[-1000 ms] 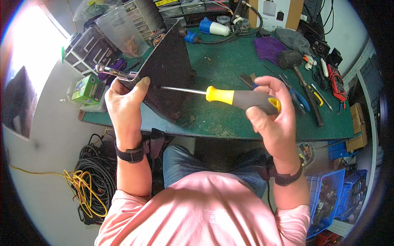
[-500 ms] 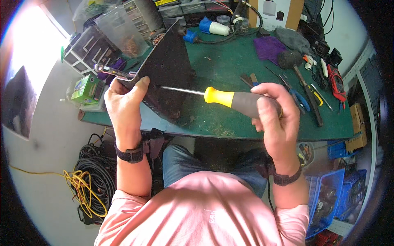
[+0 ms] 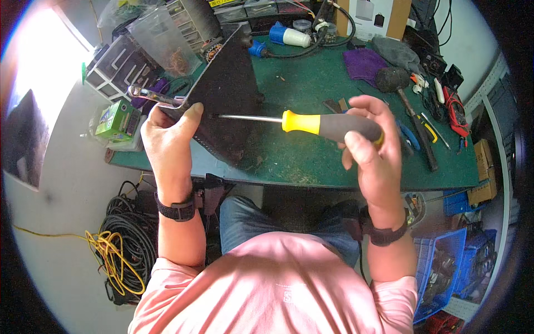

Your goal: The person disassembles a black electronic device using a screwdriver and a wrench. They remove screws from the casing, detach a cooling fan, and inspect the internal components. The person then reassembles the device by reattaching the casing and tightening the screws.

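A black, bent metal panel (image 3: 228, 83) stands tilted at the left of the bench. My left hand (image 3: 167, 139) grips its near lower corner, thumb on the front face. A silver wrench (image 3: 146, 93) reaches out leftward from behind that corner, just above my fingers; its other end is hidden. My right hand (image 3: 371, 145) holds a yellow-and-dark screwdriver (image 3: 322, 125) by the handle, thumb against it and some fingers lifted. Its shaft runs level to the panel beside my left thumb; the tip is too dark to make out.
On the green bench (image 3: 300, 167) lie a rubber mallet (image 3: 392, 80), pliers, a red meter (image 3: 456, 116), a purple cloth (image 3: 359, 64) and a blue-white plug (image 3: 289, 36). Clear drawer units (image 3: 114, 72) crowd the back left; coiled cables (image 3: 128, 250) and blue crates (image 3: 439, 267) sit below.
The fingers of my right hand have shifted round the screwdriver handle, closing on it and then loosening, with the handle turning slightly. My left hand and the panel have barely moved.
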{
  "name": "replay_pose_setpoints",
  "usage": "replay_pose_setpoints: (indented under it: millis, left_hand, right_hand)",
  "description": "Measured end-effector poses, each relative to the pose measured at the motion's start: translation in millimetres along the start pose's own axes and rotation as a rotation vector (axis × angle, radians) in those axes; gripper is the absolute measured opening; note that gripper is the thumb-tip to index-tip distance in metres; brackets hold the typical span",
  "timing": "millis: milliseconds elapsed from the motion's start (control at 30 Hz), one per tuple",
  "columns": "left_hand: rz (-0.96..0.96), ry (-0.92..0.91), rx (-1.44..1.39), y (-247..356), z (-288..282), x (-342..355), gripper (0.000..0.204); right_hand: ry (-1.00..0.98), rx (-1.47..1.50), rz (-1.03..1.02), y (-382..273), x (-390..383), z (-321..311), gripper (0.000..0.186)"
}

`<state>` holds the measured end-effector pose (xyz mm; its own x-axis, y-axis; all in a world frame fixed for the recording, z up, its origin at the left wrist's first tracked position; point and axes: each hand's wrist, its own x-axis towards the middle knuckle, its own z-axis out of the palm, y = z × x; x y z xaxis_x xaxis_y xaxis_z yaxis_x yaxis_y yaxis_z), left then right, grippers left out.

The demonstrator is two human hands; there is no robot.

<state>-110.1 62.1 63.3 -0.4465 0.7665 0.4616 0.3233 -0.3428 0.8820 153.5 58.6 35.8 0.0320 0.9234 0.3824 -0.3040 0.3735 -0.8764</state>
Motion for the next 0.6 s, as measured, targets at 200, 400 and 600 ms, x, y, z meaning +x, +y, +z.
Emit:
replay_pose_setpoints:
  millis: [200, 400, 600]
  left_hand:
    - [-0.007, 0.008, 0.020, 0.9, -0.3, 0.1, 0.016]
    - [-0.020, 0.007, 0.031, 0.0, -3.8, 0.2, 0.016]
    - [-0.014, 0.004, 0.008, 1.4, -0.9, -0.2, 0.017]
  right_hand:
    - [-0.066, -0.153, 0.058, 3.2, 1.5, -8.6, 0.030]
    - [-0.126, -0.210, 0.198, -13.2, 9.1, -11.5, 0.032]
    - [-0.057, -0.204, -0.140, 7.6, 7.5, -4.6, 0.027]
